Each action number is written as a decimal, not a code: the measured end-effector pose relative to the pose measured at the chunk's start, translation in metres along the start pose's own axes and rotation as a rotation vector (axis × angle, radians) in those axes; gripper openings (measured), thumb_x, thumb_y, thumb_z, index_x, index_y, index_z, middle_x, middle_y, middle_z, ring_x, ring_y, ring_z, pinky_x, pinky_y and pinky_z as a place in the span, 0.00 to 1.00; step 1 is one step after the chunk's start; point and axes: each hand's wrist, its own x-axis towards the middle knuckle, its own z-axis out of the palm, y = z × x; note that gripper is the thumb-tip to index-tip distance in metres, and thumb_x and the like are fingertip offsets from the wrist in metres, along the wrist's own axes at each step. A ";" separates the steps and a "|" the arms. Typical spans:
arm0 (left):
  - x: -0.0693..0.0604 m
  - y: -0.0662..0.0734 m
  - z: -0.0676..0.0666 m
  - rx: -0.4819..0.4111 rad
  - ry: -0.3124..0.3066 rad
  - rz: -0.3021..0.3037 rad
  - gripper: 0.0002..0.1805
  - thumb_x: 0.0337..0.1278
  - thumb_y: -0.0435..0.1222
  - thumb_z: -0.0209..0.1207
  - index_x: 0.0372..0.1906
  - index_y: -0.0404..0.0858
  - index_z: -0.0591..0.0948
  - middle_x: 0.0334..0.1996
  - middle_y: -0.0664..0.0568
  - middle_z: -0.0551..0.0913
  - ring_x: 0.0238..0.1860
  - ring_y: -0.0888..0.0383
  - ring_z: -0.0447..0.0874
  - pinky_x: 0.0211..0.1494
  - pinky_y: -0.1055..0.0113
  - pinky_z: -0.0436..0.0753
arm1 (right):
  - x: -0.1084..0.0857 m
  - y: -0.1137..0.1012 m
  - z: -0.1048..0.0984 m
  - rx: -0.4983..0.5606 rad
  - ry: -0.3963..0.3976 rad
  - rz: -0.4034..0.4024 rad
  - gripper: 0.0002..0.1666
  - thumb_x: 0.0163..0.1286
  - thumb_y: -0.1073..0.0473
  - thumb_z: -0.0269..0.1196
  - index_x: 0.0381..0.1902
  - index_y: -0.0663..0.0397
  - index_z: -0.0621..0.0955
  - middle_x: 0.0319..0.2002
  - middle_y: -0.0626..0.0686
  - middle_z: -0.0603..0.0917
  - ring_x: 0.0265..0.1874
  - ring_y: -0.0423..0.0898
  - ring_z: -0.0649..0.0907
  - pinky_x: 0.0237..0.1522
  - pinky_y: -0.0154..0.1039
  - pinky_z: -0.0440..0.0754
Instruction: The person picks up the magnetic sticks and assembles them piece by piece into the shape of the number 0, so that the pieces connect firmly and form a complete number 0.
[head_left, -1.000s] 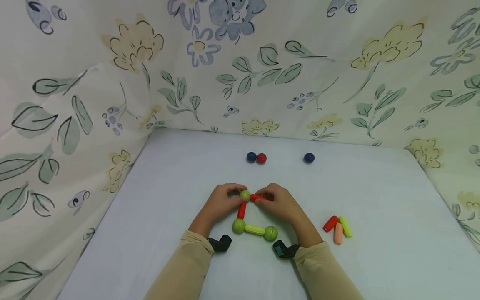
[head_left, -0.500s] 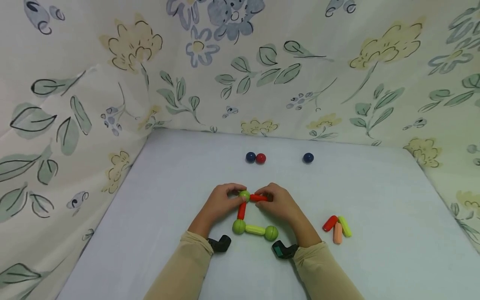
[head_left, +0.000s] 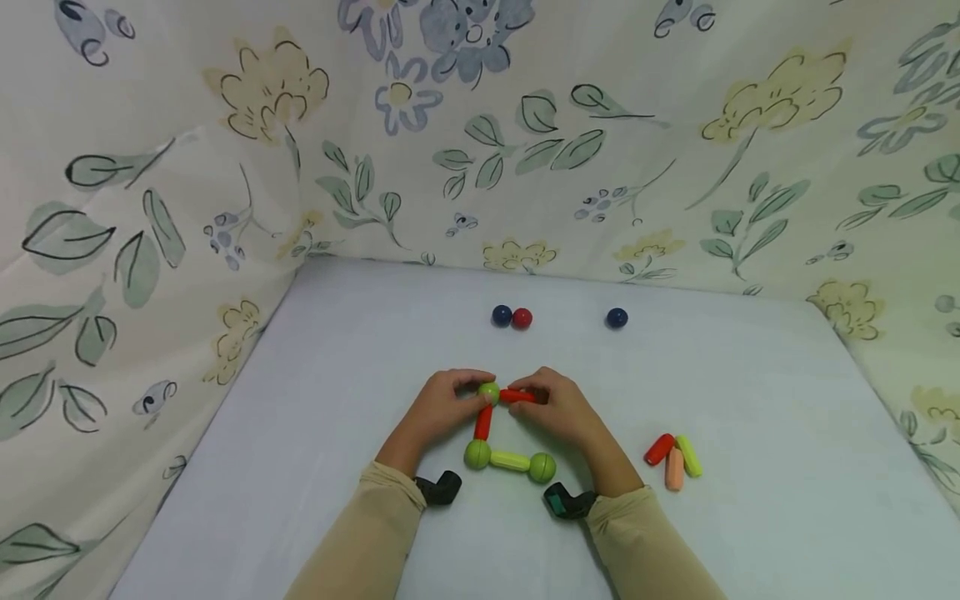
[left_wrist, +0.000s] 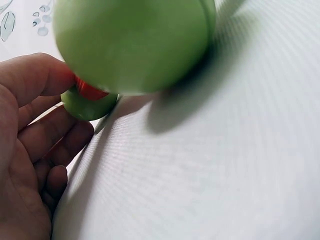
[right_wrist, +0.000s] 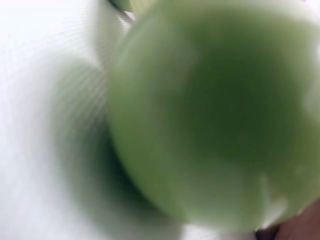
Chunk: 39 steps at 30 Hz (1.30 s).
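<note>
Left hand (head_left: 444, 403) pinches the far shiny green ball (head_left: 491, 390); right hand (head_left: 562, 408) pinches a slim red rod (head_left: 517, 396) at its side. Straight, gentle alignment is advisable.

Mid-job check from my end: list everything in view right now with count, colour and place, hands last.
Joined balls: 3, green, two near, one far left
Red rods: 2, red, one between the left balls, one extending right beside the far ball
Near rod: 1, yellow-green, between the two near balls
Loose rods: 3, red, peach, yellow-green, clustered right of the right hand
Loose balls: 3, two dark blue, one red, beyond the hands
Tabletop: 1, white, under the pieces
Cloth: count unclear, pale floral, behind and beside the tabletop
Wrist cameras: 2, black, one per wrist
Sleeves: 2, tan, on the forearms
Left hand: 1, holding the far ball
Right hand: 1, pinching the far red rod
</note>
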 end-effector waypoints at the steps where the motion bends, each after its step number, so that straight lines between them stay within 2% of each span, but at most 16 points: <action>1: 0.000 0.000 0.000 0.001 0.000 0.000 0.18 0.59 0.47 0.65 0.55 0.52 0.84 0.54 0.63 0.83 0.64 0.57 0.75 0.70 0.50 0.69 | 0.000 0.000 0.000 0.002 0.001 -0.002 0.16 0.60 0.56 0.71 0.48 0.43 0.86 0.37 0.45 0.80 0.36 0.44 0.76 0.38 0.37 0.75; 10: 0.002 -0.001 0.001 -0.003 0.006 -0.032 0.17 0.58 0.47 0.66 0.52 0.52 0.85 0.51 0.63 0.84 0.63 0.56 0.75 0.70 0.50 0.69 | 0.000 -0.001 0.000 0.005 -0.007 0.022 0.16 0.61 0.55 0.71 0.49 0.42 0.86 0.37 0.45 0.80 0.36 0.45 0.76 0.39 0.38 0.75; 16: 0.003 0.001 -0.001 -0.006 0.027 -0.004 0.16 0.57 0.46 0.65 0.51 0.51 0.85 0.50 0.62 0.84 0.61 0.56 0.76 0.69 0.51 0.70 | 0.001 -0.002 -0.001 0.006 0.005 0.017 0.17 0.62 0.55 0.70 0.50 0.43 0.86 0.38 0.46 0.81 0.37 0.45 0.75 0.39 0.38 0.74; 24: 0.000 0.002 0.000 -0.014 0.014 -0.024 0.17 0.58 0.47 0.66 0.52 0.51 0.85 0.50 0.61 0.84 0.62 0.55 0.76 0.70 0.49 0.69 | 0.001 0.001 0.001 0.003 0.018 0.030 0.19 0.62 0.54 0.71 0.51 0.45 0.85 0.40 0.46 0.81 0.37 0.44 0.75 0.38 0.37 0.74; 32: 0.003 0.002 -0.002 0.001 0.027 0.011 0.17 0.58 0.46 0.65 0.52 0.50 0.85 0.49 0.61 0.84 0.60 0.56 0.77 0.69 0.49 0.70 | 0.002 0.001 0.001 0.001 0.055 0.020 0.17 0.61 0.54 0.71 0.49 0.44 0.86 0.39 0.46 0.82 0.36 0.45 0.76 0.38 0.37 0.75; 39: 0.001 0.002 -0.001 -0.014 0.017 -0.001 0.17 0.58 0.46 0.65 0.52 0.50 0.85 0.49 0.60 0.84 0.60 0.54 0.77 0.69 0.48 0.70 | 0.001 0.001 0.002 -0.017 0.060 0.042 0.18 0.60 0.55 0.72 0.49 0.45 0.86 0.36 0.46 0.80 0.34 0.44 0.75 0.35 0.35 0.74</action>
